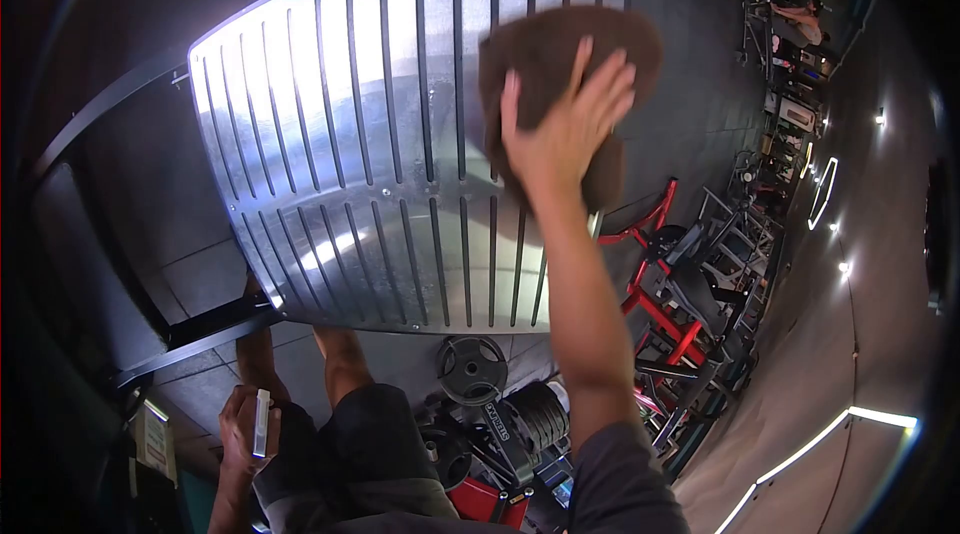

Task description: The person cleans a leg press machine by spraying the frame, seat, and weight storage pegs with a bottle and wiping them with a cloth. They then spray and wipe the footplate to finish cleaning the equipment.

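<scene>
A brown cloth (540, 44) lies over the upper right part of a large slotted metal plate (400, 134). My right hand (570, 129) presses flat on the cloth with its fingers spread. Light glares off the plate's left half. Low at the left, beside my knee, my left hand (245, 429) is closed around a small white object (261, 424), seen edge-on; what it is I cannot make out.
A black metal frame (215, 329) runs along the plate's left side. Below the plate are weight plates (472, 370) and a rack. Red and black gym machines (680, 334) stand at the right. Another person (803, 22) is far off at the upper right.
</scene>
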### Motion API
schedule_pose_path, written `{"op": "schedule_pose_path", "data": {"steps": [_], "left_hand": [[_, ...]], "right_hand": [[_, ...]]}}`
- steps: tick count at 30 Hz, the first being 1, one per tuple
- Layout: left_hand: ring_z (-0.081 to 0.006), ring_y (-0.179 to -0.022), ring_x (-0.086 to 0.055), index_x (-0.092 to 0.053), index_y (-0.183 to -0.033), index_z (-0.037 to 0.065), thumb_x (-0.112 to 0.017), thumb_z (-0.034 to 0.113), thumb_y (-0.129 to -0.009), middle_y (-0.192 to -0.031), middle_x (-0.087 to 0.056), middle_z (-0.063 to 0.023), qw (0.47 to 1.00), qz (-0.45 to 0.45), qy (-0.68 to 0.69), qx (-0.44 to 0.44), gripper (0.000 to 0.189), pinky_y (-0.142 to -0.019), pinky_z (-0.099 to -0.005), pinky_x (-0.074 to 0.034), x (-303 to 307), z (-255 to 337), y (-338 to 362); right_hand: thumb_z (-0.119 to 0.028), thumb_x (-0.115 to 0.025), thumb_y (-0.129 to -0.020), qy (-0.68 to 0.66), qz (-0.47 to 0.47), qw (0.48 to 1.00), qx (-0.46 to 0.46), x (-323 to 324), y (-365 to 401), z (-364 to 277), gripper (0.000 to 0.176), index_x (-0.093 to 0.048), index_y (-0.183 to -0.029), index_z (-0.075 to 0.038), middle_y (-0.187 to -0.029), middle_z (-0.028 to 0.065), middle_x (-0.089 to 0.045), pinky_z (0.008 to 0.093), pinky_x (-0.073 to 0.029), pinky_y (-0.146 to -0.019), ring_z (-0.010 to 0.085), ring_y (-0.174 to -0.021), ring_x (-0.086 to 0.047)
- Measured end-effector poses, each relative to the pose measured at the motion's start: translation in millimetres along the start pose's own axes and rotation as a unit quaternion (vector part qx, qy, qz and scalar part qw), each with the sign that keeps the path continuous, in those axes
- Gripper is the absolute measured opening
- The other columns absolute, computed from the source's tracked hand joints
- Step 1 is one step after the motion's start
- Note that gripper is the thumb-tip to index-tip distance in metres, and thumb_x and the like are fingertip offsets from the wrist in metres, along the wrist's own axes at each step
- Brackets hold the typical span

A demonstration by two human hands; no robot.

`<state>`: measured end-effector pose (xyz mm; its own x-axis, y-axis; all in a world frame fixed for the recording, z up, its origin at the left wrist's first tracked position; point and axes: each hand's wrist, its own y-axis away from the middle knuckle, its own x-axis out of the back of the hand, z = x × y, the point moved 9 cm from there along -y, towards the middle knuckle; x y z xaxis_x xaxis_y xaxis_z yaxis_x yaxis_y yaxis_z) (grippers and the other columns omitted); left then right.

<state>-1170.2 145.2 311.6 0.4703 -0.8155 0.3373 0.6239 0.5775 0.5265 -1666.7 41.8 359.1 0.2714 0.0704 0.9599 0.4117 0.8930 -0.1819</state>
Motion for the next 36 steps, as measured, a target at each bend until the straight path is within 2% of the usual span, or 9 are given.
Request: {"op": "schedule_pose_path", "data": {"steps": [4, 7, 11, 15, 17, 23, 27, 33, 36], "left_hand": [[-0.0351, -0.071, -0.064, -0.062, -0.089, -0.003, -0.067, 0.003, -0.077, -0.087, -0.06, -0.0183, 1.0, 0.01, -0.006, 0.001, 0.015, -0.063, -0.0419, -0.053, 2, 6, 1], [-0.0338, -0.071, -0.064, -0.061, -0.087, -0.003, -0.065, 0.0, -0.077, -0.086, -0.059, -0.0177, 0.999, 0.034, -0.036, -0.013, 0.011, -0.064, -0.0401, -0.053, -7, -9, 12], [-0.033, -0.072, -0.062, -0.06, -0.087, -0.003, -0.063, -0.002, -0.077, -0.085, -0.058, -0.0173, 0.999, 0.041, 0.004, 0.024, 0.01, -0.063, -0.0393, -0.051, -8, -3, 10], [-0.0338, -0.071, -0.061, -0.059, -0.086, -0.004, -0.062, -0.001, -0.077, -0.085, -0.057, -0.0179, 0.998, 0.056, -0.009, 0.015, 0.01, -0.063, -0.0404, -0.05, -13, 0, 14], [-0.034, -0.071, -0.061, -0.059, -0.086, -0.004, -0.062, -0.001, -0.076, -0.086, -0.057, -0.0184, 0.999, 0.046, -0.023, 0.01, 0.01, -0.064, -0.0408, -0.05, -21, 1, 16], [-0.0341, -0.071, -0.06, -0.058, -0.085, -0.004, -0.059, 0.003, -0.079, -0.085, -0.056, -0.0192, 0.999, 0.026, -0.011, 0.017, 0.009, -0.062, -0.041, -0.049, -46, 4, 29], [-0.034, -0.073, -0.064, -0.061, -0.089, -0.003, -0.065, 0.002, -0.076, -0.091, -0.06, -0.0179, 1.0, 0.017, -0.024, 0.0, 0.014, -0.065, -0.041, -0.053, -51, 2, 32], [-0.0347, -0.075, -0.064, -0.061, -0.088, -0.002, -0.067, 0.001, -0.073, -0.092, -0.06, -0.0171, 0.999, 0.029, -0.012, -0.009, 0.017, -0.066, -0.0409, -0.053, -56, -5, 37], [-0.0342, -0.074, -0.064, -0.061, -0.089, -0.001, -0.067, 0.001, -0.074, -0.092, -0.06, -0.0168, 0.999, 0.03, -0.01, -0.003, 0.017, -0.065, -0.041, -0.053, -54, -9, 35]], "right_hand": [[-0.051, -0.057, -0.089, 0.028, 0.144, 0.988, 0.049, -17, -118, -27, 0.08, -0.039, -0.145, 0.003, -0.149, 0.0378, -0.027, 0.0598, -0.017, -0.116, 0.0546, -0.139, -0.025], [-0.038, -0.054, -0.093, 0.044, -0.119, 0.992, -0.023, -14, -154, -48, 0.071, -0.038, -0.143, 0.01, -0.15, 0.0324, -0.033, 0.0558, -0.01, -0.12, 0.0471, -0.144, -0.023], [-0.038, -0.055, -0.093, 0.029, -0.003, 0.998, 0.057, -16, -134, -44, 0.071, -0.037, -0.144, 0.008, -0.151, 0.0302, -0.033, 0.0534, -0.011, -0.121, 0.0446, -0.144, -0.024], [-0.038, -0.055, -0.093, -0.015, 0.046, 0.995, 0.084, -6, -52, -31, 0.074, -0.031, -0.147, 0.007, -0.156, 0.0286, -0.022, 0.0502, -0.01, -0.122, 0.0428, -0.147, -0.018], [-0.047, -0.057, -0.09, -0.034, 0.079, 0.989, 0.121, 1, 17, -14, 0.076, -0.039, -0.145, 0.002, -0.151, 0.0329, -0.029, 0.0583, -0.018, -0.116, 0.0522, -0.14, -0.025], [-0.034, -0.066, -0.081, -0.1, -0.158, 0.982, 0.017, 23, 269, 43, 0.09, -0.024, -0.153, -0.003, -0.158, 0.0317, -0.014, 0.066, -0.01, -0.115, 0.0556, -0.144, -0.01], [-0.04, -0.068, -0.078, -0.11, -0.175, 0.978, -0.008, 26, 359, 54, 0.096, -0.022, -0.154, -0.004, -0.158, 0.0333, -0.009, 0.0694, -0.008, -0.113, 0.0584, -0.144, -0.005], [-0.043, -0.072, -0.074, -0.024, -0.194, 0.978, 0.073, 5, 304, 11, 0.102, -0.021, -0.155, -0.006, -0.157, 0.0346, -0.009, 0.0703, -0.009, -0.112, 0.0613, -0.142, -0.006], [-0.042, -0.07, -0.078, -0.02, -0.121, 0.989, 0.082, -4, 192, -23, 0.094, -0.027, -0.153, -0.006, -0.156, 0.0341, -0.014, 0.0692, -0.011, -0.112, 0.0605, -0.141, -0.012]]}}
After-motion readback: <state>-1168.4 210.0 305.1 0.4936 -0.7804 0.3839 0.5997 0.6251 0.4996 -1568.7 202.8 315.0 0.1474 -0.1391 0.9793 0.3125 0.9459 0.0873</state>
